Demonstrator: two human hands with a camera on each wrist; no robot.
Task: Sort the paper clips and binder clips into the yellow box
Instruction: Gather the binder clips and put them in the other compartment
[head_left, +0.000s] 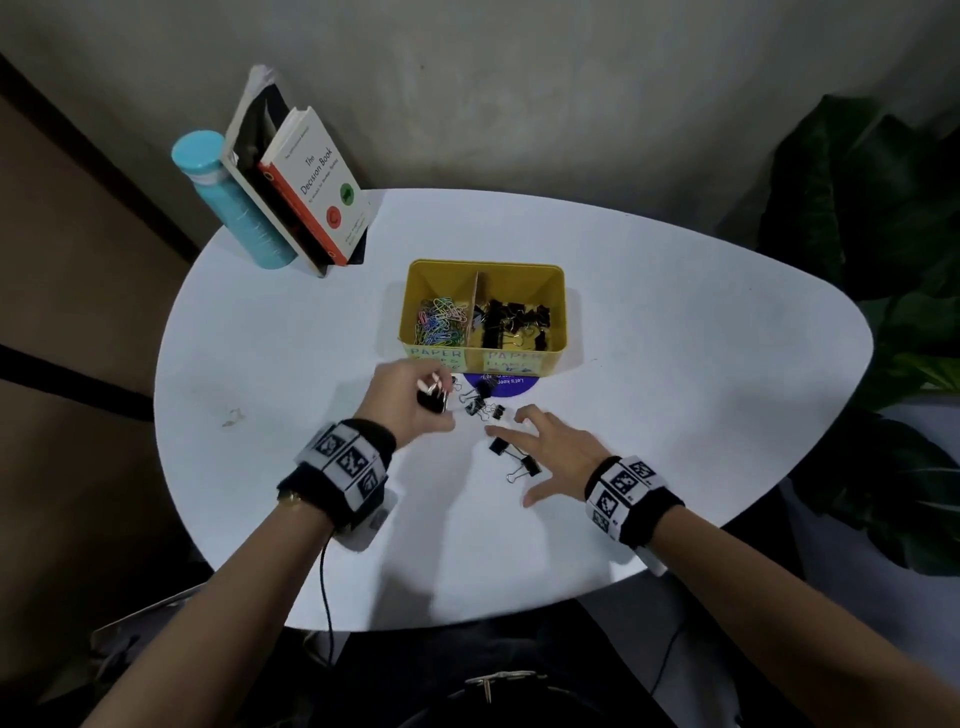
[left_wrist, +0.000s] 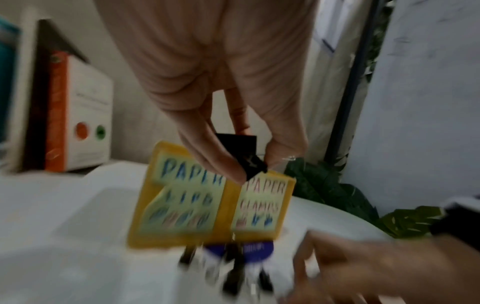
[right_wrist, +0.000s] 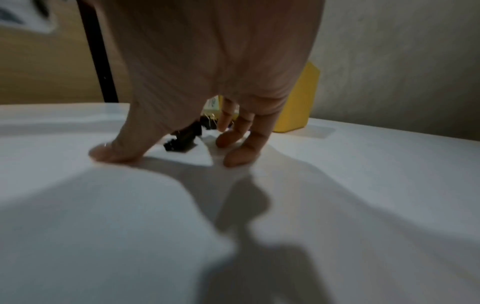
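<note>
- Binder clip (left_wrist: 245, 156): small, light and stiff, likely with slick wire handles; best pinched across the black body.
- Left hand (head_left: 410, 397) pinches that clip between thumb and fingertips, held above the table at 7 o'clock from the yellow box (head_left: 556, 312).
- Right hand (head_left: 550, 447): fingers spread and released, tips touching the table (head_left: 675, 364) beside loose clips (head_left: 511, 457) at 6 o'clock from the box.

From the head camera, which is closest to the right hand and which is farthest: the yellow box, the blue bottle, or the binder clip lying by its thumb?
1. Binder clip, on the table beside the right hand.
2. Yellow box, ahead, mid-table.
3. Blue bottle, far left corner by the books.
</note>
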